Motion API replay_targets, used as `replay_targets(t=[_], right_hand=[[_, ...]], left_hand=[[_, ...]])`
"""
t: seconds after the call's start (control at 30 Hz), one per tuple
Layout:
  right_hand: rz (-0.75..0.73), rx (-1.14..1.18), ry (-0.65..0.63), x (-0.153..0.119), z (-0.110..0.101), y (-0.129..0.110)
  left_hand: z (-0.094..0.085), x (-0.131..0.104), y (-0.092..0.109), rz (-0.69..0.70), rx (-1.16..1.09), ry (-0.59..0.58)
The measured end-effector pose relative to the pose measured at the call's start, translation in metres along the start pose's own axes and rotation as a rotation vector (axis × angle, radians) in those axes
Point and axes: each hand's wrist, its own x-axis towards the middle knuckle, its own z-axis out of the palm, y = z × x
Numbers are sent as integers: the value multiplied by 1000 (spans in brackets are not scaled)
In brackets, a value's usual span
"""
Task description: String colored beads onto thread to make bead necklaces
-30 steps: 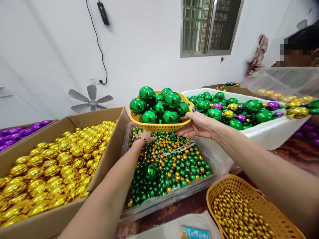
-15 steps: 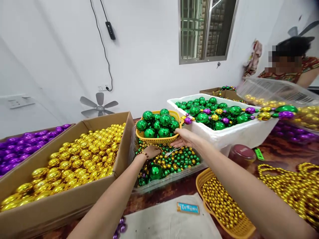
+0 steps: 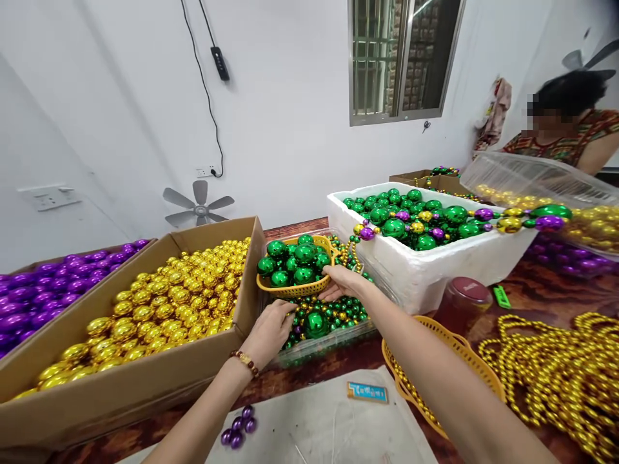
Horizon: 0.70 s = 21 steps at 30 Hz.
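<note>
A small yellow plastic basket (image 3: 271,288) heaped with shiny green balls (image 3: 304,254) sits over a clear plastic bin (image 3: 333,341). My right hand (image 3: 338,283) grips the basket's right end, thumb at the rim and fingers stretched beneath. My left hand (image 3: 273,328), with a beaded bracelet at the wrist, is at the bin's front left, below the basket. Its fingers are bent together, and whatever they may hold is hidden. Small green and gold beads (image 3: 351,309) fill the bin around one large green ball (image 3: 316,323).
Left stands a cardboard box (image 3: 193,351) of gold balls beside purple balls (image 3: 62,277). A white foam box (image 3: 411,274) of green balls carries a bead strand. Nearer lie another yellow basket (image 3: 476,361), gold bead strands (image 3: 556,380), a blue-labelled packet (image 3: 367,392) and purple beads (image 3: 236,428). A person (image 3: 570,129) sits right.
The basket of green balls has come nearer and to the left with my right hand, baring beads behind it. My left hand has drawn back toward the bin's front edge.
</note>
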Motion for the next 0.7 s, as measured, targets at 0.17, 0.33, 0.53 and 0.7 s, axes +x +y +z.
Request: replay_targets(t=[0.17, 0.33, 0.53, 0.7], right_hand=[[19, -15, -7, 3, 5, 7], [-16, 2, 70, 5, 18, 8], [-29, -23, 104, 2, 30, 0], [-46, -75, 109, 0, 30, -1]], left_hand=[[4, -7, 2, -2, -69, 84], [13, -3, 10, -27, -85, 125], [18, -7, 27, 8, -72, 101], [21, -9, 35, 1, -104, 104]])
